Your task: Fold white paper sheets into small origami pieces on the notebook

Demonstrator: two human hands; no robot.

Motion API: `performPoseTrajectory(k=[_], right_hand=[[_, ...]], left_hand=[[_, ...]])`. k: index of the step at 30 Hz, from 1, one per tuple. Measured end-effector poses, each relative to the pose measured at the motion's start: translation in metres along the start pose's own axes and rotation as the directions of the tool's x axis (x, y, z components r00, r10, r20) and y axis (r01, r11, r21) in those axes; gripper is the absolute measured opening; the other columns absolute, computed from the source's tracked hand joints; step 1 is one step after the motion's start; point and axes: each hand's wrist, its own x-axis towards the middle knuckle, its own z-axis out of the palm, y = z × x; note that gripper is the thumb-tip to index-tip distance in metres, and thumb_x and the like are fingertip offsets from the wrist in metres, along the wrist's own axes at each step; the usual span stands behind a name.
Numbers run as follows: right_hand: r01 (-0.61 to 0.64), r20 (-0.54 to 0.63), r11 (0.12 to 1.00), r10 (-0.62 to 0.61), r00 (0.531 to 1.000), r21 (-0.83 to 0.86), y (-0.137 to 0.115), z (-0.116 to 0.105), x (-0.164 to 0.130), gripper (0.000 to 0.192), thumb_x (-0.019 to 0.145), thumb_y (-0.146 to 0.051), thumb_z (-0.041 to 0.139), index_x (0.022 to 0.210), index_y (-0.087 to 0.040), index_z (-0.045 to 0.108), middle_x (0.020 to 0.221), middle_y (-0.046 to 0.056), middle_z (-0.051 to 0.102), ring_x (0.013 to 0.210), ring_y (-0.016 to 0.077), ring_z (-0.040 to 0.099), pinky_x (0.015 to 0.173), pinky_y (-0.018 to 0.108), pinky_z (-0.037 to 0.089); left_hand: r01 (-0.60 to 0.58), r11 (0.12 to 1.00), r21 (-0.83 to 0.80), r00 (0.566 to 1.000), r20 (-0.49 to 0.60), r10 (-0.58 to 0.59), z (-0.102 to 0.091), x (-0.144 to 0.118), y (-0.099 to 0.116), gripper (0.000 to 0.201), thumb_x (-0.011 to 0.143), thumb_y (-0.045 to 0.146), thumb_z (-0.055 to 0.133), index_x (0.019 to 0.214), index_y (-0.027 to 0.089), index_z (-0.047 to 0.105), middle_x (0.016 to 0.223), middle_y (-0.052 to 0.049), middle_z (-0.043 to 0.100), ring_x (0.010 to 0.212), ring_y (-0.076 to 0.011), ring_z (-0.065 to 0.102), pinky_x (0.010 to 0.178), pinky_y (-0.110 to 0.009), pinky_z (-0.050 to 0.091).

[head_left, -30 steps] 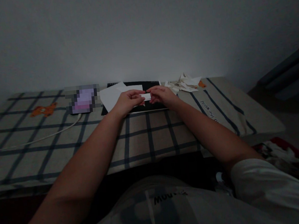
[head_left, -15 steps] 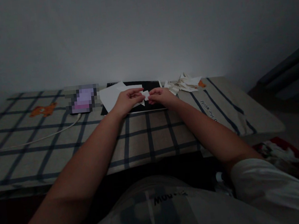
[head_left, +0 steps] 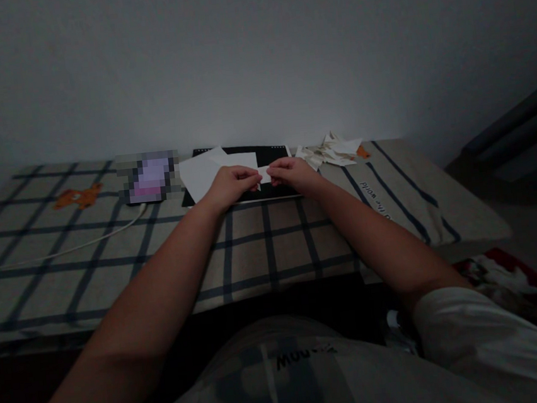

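Between my two hands is a small piece of white paper [head_left: 264,174], pinched at both sides. My left hand [head_left: 232,183] grips its left edge between thumb and fingers. On the other side, my right hand [head_left: 293,174] has its thumb and fingertips closed on the right edge. Both hands are over a black spiral-holed board [head_left: 271,157], perhaps a calendar back. White paper sheets [head_left: 199,173] lie on the board's left part, partly behind my left hand. Fine folds in the small piece are too small to make out.
A pile of torn or folded paper pieces [head_left: 332,151] lies right of the board. To the left are a phone [head_left: 150,178] with a white cable [head_left: 105,238] and an orange cutout [head_left: 78,197]. A checked cloth [head_left: 249,248] covers the table, which stands against a wall [head_left: 254,57].
The fingers of my left hand have curled down from a more spread pose and now pinch the paper's left side. My right hand stays almost where it was, still holding the paper.
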Motion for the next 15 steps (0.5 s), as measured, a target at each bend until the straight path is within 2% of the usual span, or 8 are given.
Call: performPoseTrajectory(k=[9, 15], right_hand=[[0.052, -0.007, 0.994, -0.053, 0.999, -0.101, 0.0021, -0.0024, 0.0004, 0.019, 0.082, -0.03, 0.088, 0.08, -0.02, 0.072, 0.07, -0.002, 0.071, 0.066, 0.0129, 0.063, 0.067, 0.026, 0.052], [0.107, 0.006, 0.981, -0.107, 0.994, -0.159, 0.0001, -0.0026, -0.0024, 0.022, 0.082, -0.036, 0.087, 0.083, -0.02, 0.072, 0.071, -0.001, 0.071, 0.068, 0.0146, 0.064, 0.069, 0.028, 0.052]], left_hand=[[0.007, 1.0, -0.025, 0.999, 0.033, -0.006, -0.0004, 0.0016, -0.0017, 0.022, 0.072, 0.039, 0.085, 0.074, 0.017, 0.079, 0.067, -0.002, 0.074, 0.064, -0.0141, 0.063, 0.064, -0.026, 0.048], [0.024, 0.999, -0.029, 1.0, 0.001, -0.024, 0.0011, -0.0017, 0.0009, 0.026, 0.074, 0.043, 0.085, 0.077, 0.018, 0.08, 0.065, -0.003, 0.071, 0.062, -0.0146, 0.062, 0.064, -0.027, 0.049]])
